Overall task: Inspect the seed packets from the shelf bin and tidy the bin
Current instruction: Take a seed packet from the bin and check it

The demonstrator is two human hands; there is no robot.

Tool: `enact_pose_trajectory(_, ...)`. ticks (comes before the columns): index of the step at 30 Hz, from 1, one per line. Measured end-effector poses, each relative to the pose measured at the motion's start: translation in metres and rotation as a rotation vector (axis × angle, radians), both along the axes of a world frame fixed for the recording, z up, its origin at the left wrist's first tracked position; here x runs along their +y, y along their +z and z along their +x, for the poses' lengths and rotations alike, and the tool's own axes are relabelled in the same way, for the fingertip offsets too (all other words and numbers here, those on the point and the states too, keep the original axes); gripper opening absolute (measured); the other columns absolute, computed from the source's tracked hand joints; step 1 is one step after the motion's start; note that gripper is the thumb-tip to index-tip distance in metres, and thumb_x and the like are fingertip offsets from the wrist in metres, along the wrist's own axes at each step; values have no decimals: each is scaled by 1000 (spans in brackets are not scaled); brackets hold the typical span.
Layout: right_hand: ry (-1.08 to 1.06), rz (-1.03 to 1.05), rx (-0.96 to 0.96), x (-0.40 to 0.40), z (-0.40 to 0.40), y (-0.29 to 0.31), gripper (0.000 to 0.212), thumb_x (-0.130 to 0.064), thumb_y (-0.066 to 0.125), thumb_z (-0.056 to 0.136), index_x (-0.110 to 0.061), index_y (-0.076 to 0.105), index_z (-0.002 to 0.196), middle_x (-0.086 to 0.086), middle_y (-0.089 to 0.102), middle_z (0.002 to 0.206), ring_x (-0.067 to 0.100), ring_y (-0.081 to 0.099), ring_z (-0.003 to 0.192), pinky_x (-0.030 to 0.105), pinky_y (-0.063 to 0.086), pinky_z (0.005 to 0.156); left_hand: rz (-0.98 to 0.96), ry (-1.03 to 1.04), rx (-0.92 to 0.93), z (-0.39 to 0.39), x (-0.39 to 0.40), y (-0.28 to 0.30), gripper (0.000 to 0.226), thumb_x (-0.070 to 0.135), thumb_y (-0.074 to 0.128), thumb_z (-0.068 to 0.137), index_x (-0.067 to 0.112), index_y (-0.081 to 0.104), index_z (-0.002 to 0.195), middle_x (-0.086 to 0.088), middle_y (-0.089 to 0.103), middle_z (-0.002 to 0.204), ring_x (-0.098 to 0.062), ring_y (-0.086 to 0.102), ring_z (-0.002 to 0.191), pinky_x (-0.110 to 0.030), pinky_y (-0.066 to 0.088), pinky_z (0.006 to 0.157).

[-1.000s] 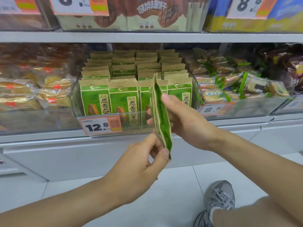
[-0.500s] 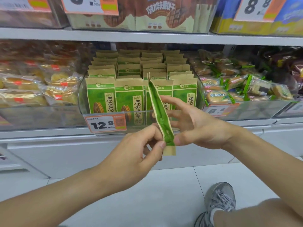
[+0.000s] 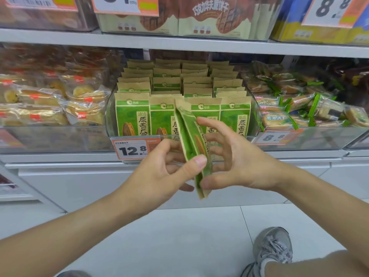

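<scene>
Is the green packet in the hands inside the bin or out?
Out. Both hands, left and right, hold the packet before the bin.

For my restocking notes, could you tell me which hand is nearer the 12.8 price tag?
Left. The left hand is just right of the 12.8 price tag; the right hand is farther right.
</scene>
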State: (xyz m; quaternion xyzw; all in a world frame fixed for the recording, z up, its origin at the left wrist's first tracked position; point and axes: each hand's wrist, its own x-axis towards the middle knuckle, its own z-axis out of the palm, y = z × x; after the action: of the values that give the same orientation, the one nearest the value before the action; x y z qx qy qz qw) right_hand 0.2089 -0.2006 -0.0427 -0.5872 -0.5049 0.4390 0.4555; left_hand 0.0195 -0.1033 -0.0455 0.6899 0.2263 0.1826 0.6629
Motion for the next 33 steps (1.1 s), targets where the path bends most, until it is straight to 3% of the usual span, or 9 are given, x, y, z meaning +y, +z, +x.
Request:
enact_pose_trajectory(5,-90,16,-85,6,-4,-4,120,-33,97,60,-40,25,156,-1,48,146,14,61,127,42,57,98,57,39,21,1,0,-6,39,1,61,95,18,49,129,3,75,116,-21,75,97,-43,63,80)
enact_pose_trajectory(8,-175,10,16,6,4,2,94,-29,83,75,-28,32,155,8,59,135,22,72,107,43,61,88,125,52,77,-3,7,-8,46,-6,54,97,26,49,130,10,75,113,-16,75,97,-38,62,80)
enact_pose_trajectory(12,-194,52,29,7,8,5,57,-21,74,78,-10,58,131,22,69,118,40,74,95,58,61,79,141,104,99,-5,13,-12,46,-6,56,96,26,49,129,6,74,118,-15,74,99,-37,59,84)
enact_pose_trajectory(15,-209,45,47,7,5,4,52,-19,78,73,-8,58,120,26,66,111,41,75,87,54,64,67,94,204,9,-2,12,-10,50,2,65,92,28,46,130,8,70,119,-7,70,104,-24,57,82)
enact_pose_trajectory(18,-185,73,9,7,-4,5,50,-21,80,71,-9,58,114,19,65,104,35,74,80,53,63,64,108,289,-67,1,12,-8,54,12,64,93,32,41,138,14,70,117,1,67,107,-22,55,81)
enact_pose_trajectory(23,-141,127,27,5,-18,7,47,-27,77,76,-10,59,116,19,65,109,38,73,87,48,64,62,222,289,-78,-2,16,-2,52,-1,53,98,41,43,128,29,68,115,8,63,109,-8,51,81)
enact_pose_trajectory(27,-174,162,100,8,-24,13,38,-31,63,87,-3,61,114,24,69,102,29,74,81,43,64,62,270,336,-84,-4,14,3,59,3,53,99,47,36,136,17,69,112,2,66,105,-18,53,82)
enact_pose_trajectory(30,-196,158,120,11,-28,13,37,-29,62,87,0,61,110,27,69,98,27,72,74,45,63,62,190,329,-97,-2,9,8,60,6,53,100,48,35,139,16,69,100,3,68,93,-11,52,71)
enact_pose_trajectory(33,-152,134,189,12,-33,13,34,-28,64,87,0,61,107,22,72,92,28,71,73,47,62,64,32,305,-116,1,5,10,54,37,65,91,53,42,138,15,72,101,-1,70,93,-21,51,77)
